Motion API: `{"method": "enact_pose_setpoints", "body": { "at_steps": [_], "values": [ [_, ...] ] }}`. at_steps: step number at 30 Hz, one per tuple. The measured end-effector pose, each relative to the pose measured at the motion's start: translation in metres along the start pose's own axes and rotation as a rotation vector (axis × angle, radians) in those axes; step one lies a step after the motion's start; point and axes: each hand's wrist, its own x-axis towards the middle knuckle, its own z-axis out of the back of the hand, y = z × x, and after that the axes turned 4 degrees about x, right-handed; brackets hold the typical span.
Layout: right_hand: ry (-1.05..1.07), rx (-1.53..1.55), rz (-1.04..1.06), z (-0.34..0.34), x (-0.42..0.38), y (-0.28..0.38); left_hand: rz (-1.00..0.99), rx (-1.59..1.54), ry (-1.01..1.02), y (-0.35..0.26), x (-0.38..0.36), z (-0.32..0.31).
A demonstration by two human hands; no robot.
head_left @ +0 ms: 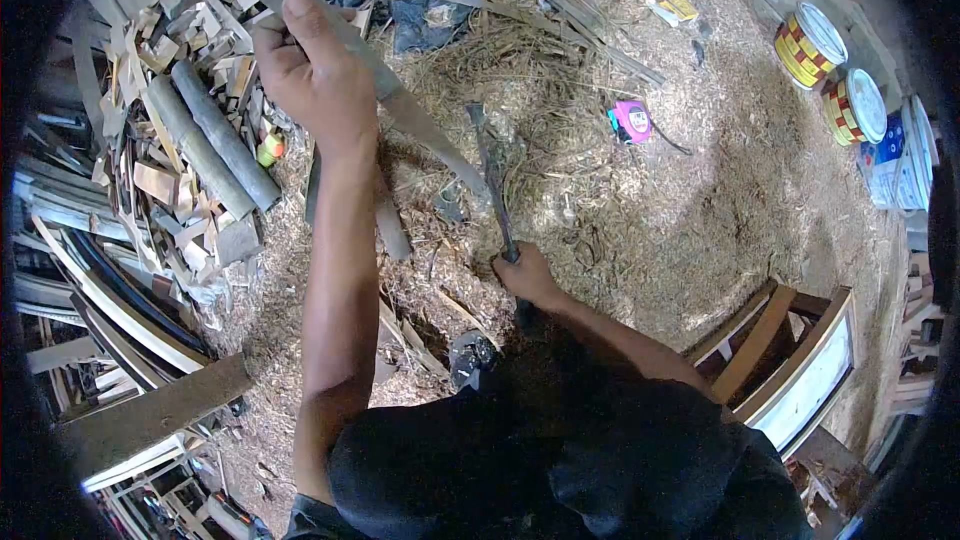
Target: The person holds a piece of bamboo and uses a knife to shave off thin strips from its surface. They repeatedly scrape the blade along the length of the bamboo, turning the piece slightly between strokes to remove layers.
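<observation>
My left hand (325, 75) is raised at the upper left, its fingers closed around a long, flat wooden plank (400, 105). The plank slants from the top left down toward the middle, and its lower end overlaps a dark tool in this view. My right hand (527, 275) grips the handle of that long, narrow dark tool (490, 165), which points away from me and ends in a slightly wider tip. Its exact kind I cannot tell. Below the tool, wood shavings (600, 240) and dry strips cover the ground.
Wood offcuts (190, 190) and two round logs (215, 145) are heaped on the left. A pink tape measure (630, 122) lies ahead on the right. Several paint buckets (855, 105) line the right side. A wooden frame (775, 350) stands at my lower right, a board (155, 402) at lower left.
</observation>
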Motion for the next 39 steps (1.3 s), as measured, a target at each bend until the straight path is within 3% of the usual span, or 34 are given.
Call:
{"method": "enact_pose_setpoints", "body": {
  "at_steps": [4, 11, 14, 16, 18, 20, 23, 25, 30, 34, 37, 39],
  "values": [
    [-0.035, 0.002, 0.030, -0.004, 0.003, -0.009, -0.075, 0.089, 0.079, 0.013, 0.007, 0.009],
    [0.000, -0.001, 0.032, -0.004, 0.008, -0.018, 0.295, -0.081, 0.360, 0.033, -0.028, 0.023],
    [-0.037, 0.037, 0.090, -0.002, 0.007, -0.017, 0.351, -0.144, 0.411, 0.043, -0.051, 0.027],
    [-0.027, 0.032, 0.068, 0.004, 0.000, 0.000, 0.307, -0.015, 0.447, 0.042, -0.062, 0.031],
    [-0.012, 0.026, 0.047, 0.004, -0.001, 0.003, 0.453, -0.026, 0.412, 0.051, -0.076, 0.035],
    [-0.076, 0.017, 0.197, 0.001, 0.005, -0.007, 0.428, 0.047, 0.563, 0.057, -0.088, 0.044],
    [0.003, -0.011, 0.151, 0.005, 0.010, -0.005, 0.345, 0.101, 0.592, 0.078, -0.113, 0.052],
    [-0.003, -0.020, 0.171, 0.008, 0.009, 0.003, 0.458, 0.066, 0.625, 0.100, -0.130, 0.060],
    [0.047, 0.063, 0.154, 0.010, 0.015, 0.015, 0.424, 0.152, 0.708, 0.099, -0.148, 0.067],
    [-0.032, 0.078, 0.163, 0.017, 0.022, 0.033, 0.429, 0.209, 0.730, 0.104, -0.145, 0.069],
    [-0.050, 0.212, 0.152, 0.034, 0.015, 0.074, 0.493, 0.089, 0.757, 0.101, -0.144, 0.073],
    [-0.082, 0.183, 0.210, 0.046, 0.012, 0.102, 0.642, 0.012, 0.820, 0.095, -0.148, 0.080]
  ]
}}
